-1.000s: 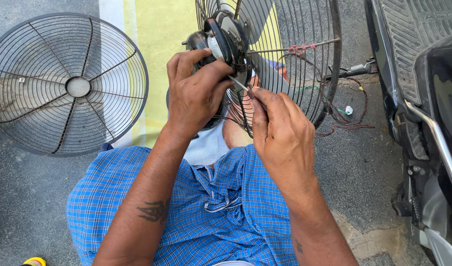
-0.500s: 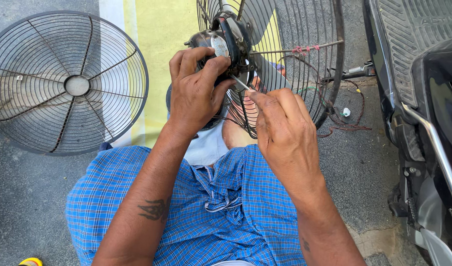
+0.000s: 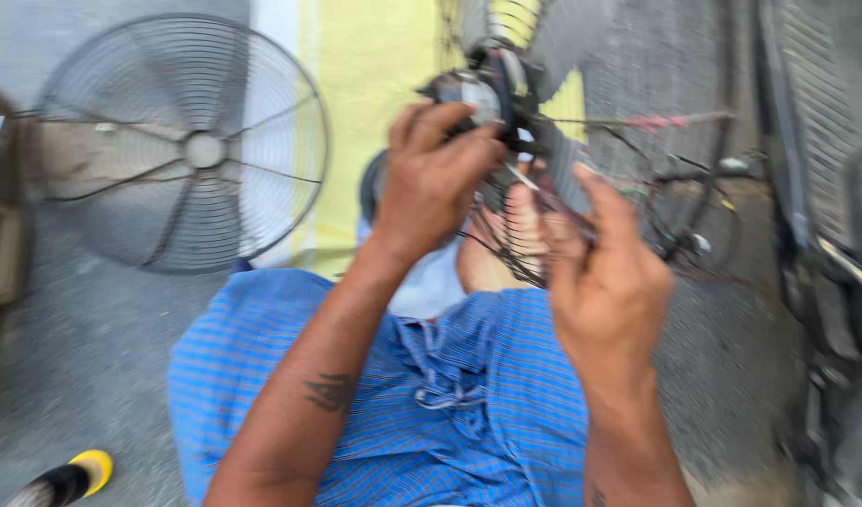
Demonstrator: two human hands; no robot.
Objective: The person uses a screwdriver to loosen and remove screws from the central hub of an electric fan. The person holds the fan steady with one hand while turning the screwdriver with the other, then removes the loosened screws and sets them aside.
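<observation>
The frame is motion-blurred. My left hand [image 3: 436, 178] grips the dark fan motor [image 3: 478, 89] at the centre of the rear wire guard [image 3: 638, 113], fingers wrapped over its body. My right hand [image 3: 605, 272] is just right of it, fingers pinched on a thin metal tool or wire [image 3: 525, 178] that points into the motor and the tangle of wires below it. I sit on the ground in a blue checked wrap [image 3: 431, 394], the fan held above my lap.
A detached round wire fan guard [image 3: 182, 145] lies on the grey ground at the left. A yellow painted strip [image 3: 375, 75] runs behind the fan. A scooter footboard [image 3: 816, 141] stands at the right. A yellow-tipped handle [image 3: 69, 479] shows at bottom left.
The view has swung right and turned blurry; the guard on the ground now sits further right in frame. Both hands keep their hold on the motor and the thin tool.
</observation>
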